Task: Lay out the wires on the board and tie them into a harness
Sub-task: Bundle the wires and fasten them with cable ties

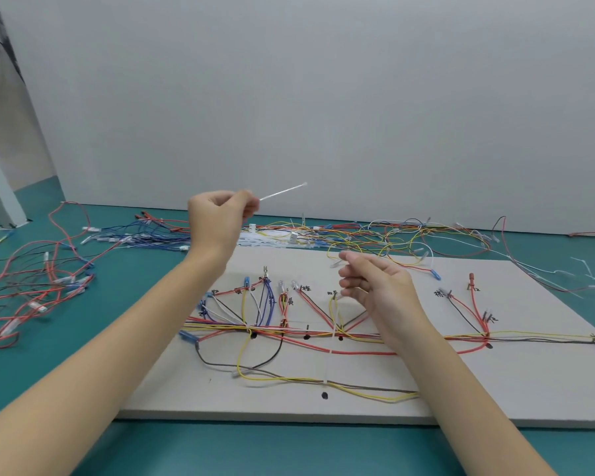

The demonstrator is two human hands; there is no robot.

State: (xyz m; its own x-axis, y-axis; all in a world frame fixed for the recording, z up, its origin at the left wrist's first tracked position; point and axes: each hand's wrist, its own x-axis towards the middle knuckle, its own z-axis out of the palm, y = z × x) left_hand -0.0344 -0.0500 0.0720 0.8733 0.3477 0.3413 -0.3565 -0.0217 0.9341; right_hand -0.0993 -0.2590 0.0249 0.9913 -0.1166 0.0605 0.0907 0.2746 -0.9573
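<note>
Wires (pixel 289 333) across grey board (pixel 495 389), teal tabletop (pixel 83 338).

Matt pale board (pixel 495 383), plastic-sheathed wires (pixel 323 338), smooth teal tabletop (pixel 83 338)

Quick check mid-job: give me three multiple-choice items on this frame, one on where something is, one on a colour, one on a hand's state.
1. Where is the white cable tie?
A. Raised above the table in the left hand
B. Lying on the board
C. In the right hand

2. What colour is the table top?
A. Teal
B. Brown
C. Black

3. How is the right hand?
A. Gripping a red wire
B. Fingers loosely curled, holding nothing
C. Pressed flat on the board

Answers: 1 A, the left hand pinches one end with the tie in the air; 2 A, teal surrounds the board; 3 B, no wire sits in its fingers.
</note>
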